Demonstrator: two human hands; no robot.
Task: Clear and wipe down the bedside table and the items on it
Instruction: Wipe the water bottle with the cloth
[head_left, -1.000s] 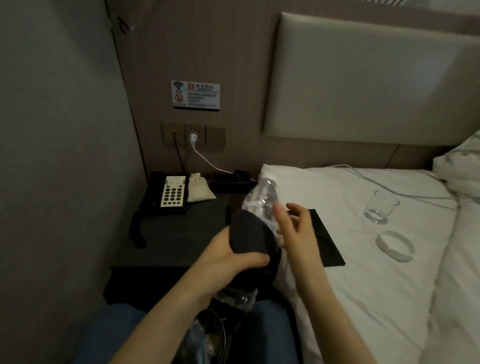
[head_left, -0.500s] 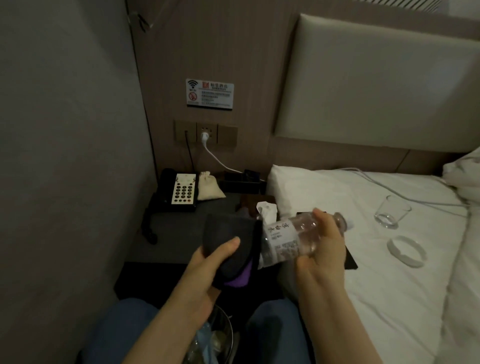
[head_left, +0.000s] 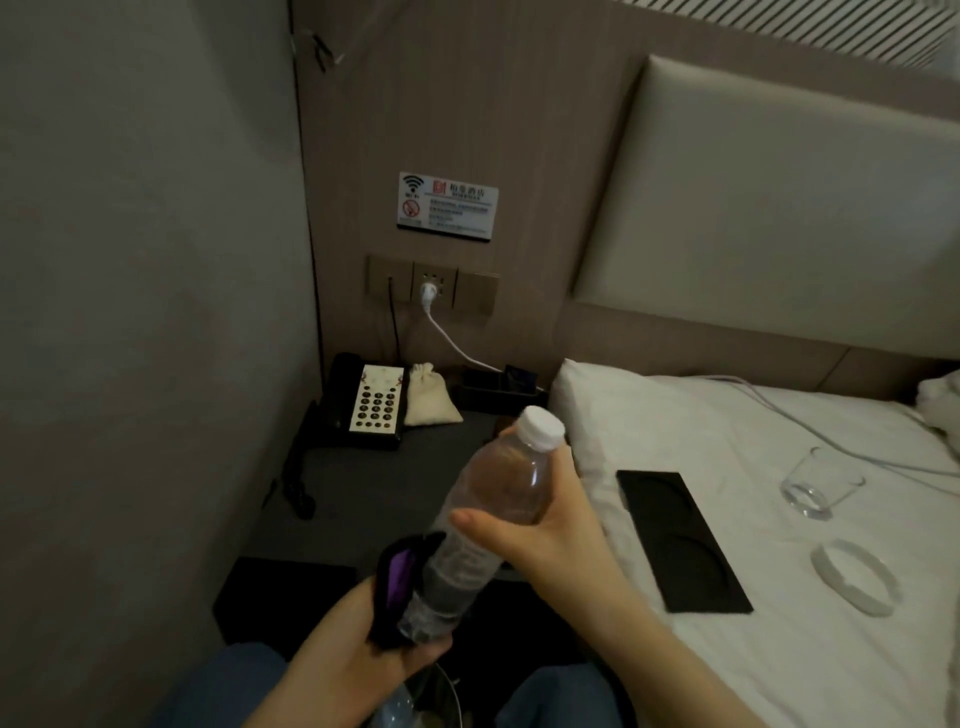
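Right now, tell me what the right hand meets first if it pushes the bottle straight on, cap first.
Probably the black organizer box at the back of the bedside table; right hand aims the bottle that way, though depth is unclear.

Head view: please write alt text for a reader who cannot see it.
The right hand holds a capped bottle tilted over a dark bedside table, while the left hand presses a dark cloth to its base. A phone and pouch remain on the table; a tray and glass lie on the bed.
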